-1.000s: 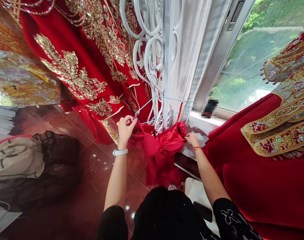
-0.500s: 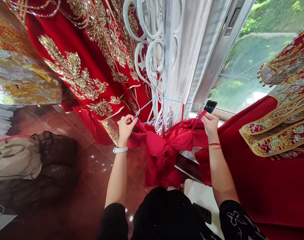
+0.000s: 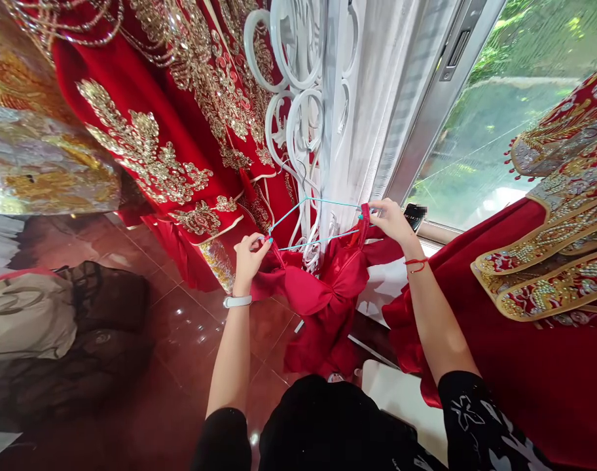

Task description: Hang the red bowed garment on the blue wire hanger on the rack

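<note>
Centrally, a red dress (image 3: pixel 307 291) hangs below a turquoise hanger (image 3: pixel 287 215); the left hand (image 3: pixel 249 263) pinches its left strap (image 3: pixel 277 254) at ten o'clock, the right hand (image 3: pixel 391 221) its right strap (image 3: pixel 364 230) at one. Probably light, soft, slippery; best held by the straps.

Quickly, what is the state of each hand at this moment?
Left hand: closed, pinching one strap of the red garment near the turquoise hanger.
Right hand: closed, pinching the other strap near the hanger's opposite end.
</note>
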